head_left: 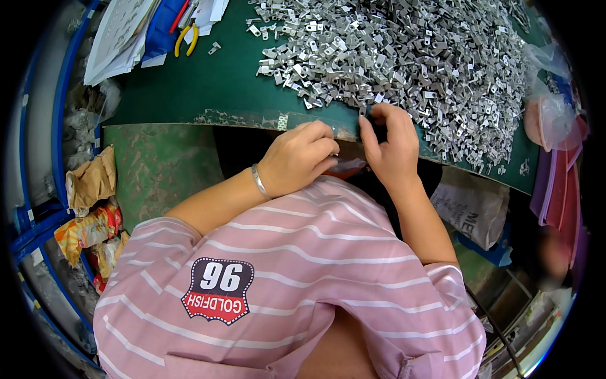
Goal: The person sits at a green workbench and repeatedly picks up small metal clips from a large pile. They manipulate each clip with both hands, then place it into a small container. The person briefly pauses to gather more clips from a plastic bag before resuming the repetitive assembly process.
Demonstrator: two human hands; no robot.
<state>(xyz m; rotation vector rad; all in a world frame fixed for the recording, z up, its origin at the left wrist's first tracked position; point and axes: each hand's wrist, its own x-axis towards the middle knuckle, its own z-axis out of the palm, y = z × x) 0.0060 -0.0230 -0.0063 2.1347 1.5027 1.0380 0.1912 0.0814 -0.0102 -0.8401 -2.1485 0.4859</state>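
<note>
A large heap of small silvery bent metal brackets [391, 57] with holes covers much of the green table [183, 88]. My right hand [396, 142] is at the table's front edge, thumb and forefinger bent around a single metal bracket [362, 110] beside the heap. Just off the same edge, my left hand [297, 159] is closed, its fingers curled inward. A tiny shiny spot shows by its fingertips, but what they hold is hidden. A silver bangle [259, 182] circles the left wrist.
Papers [117, 41], a blue tray [163, 31] and yellow-handled pliers [187, 40] lie at the far left. Blue shelving [62, 107] with bags stands left. Clear plastic bags [555, 120] hang at the right end, and a printed white sack [470, 202] sits under the table.
</note>
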